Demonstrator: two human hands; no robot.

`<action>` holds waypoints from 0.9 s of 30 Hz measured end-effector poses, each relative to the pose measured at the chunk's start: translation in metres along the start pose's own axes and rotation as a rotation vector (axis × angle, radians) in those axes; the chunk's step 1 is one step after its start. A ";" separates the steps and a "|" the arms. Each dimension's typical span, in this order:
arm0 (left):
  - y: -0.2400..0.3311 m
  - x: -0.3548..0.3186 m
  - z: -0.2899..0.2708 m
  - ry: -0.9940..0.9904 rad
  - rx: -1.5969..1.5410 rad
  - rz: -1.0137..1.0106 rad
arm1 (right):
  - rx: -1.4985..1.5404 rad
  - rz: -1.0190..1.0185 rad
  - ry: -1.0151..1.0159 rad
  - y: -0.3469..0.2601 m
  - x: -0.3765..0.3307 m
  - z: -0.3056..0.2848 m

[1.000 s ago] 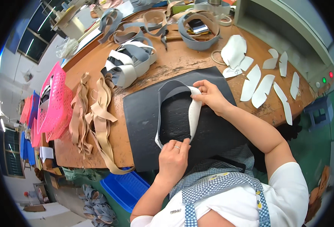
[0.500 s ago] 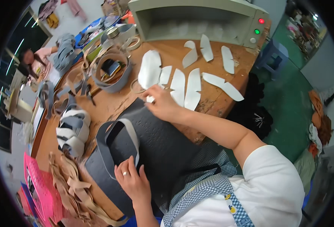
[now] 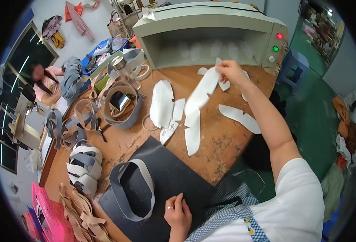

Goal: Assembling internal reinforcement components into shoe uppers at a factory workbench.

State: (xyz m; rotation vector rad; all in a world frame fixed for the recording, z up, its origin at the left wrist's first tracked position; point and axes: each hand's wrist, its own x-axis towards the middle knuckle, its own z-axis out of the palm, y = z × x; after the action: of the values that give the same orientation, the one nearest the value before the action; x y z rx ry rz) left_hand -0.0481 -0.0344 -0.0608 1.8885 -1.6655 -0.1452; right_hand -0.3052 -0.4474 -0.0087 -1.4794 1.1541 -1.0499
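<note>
Bright light streaks the dark window [image 3: 20, 63] while edges curve into blackness.

Own left hand [image 3: 178, 213]: 1. Own right hand [image 3: 231, 73]: 1. White cut pieces [image 3: 202, 92]: 1 in the right hand, at least 7 on the bench [image 3: 216, 167]; overlapping, exact total unclear. Black mat [image 3: 174, 171]: 1. Grey loop [image 3: 120, 197] on the mat: 1. Pink basket [image 3: 59, 220]: 1. Grey machine [image 3: 210, 21]: 1, with 2 lit lamps [image 3: 279, 36]. Bottle [image 3: 126, 73]: 1. Blue stool [image 3: 297, 60]: 1. Co-worker [image 3: 49, 96]: 1.
</note>
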 end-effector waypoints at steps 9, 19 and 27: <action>-0.003 0.008 0.005 0.092 -0.041 -0.020 | 0.798 0.111 0.361 0.034 0.211 0.044; -0.007 0.007 0.010 0.092 -0.014 -0.075 | 0.386 0.260 0.354 0.058 0.299 0.171; -0.004 0.013 0.008 0.104 0.004 -0.062 | -1.118 0.172 0.331 0.044 0.265 0.064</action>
State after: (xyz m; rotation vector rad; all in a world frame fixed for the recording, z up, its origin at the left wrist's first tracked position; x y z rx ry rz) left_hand -0.0459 -0.0497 -0.0653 1.9183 -1.5398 -0.0676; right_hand -0.2015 -0.7006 -0.0451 -1.9897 2.2777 -0.5032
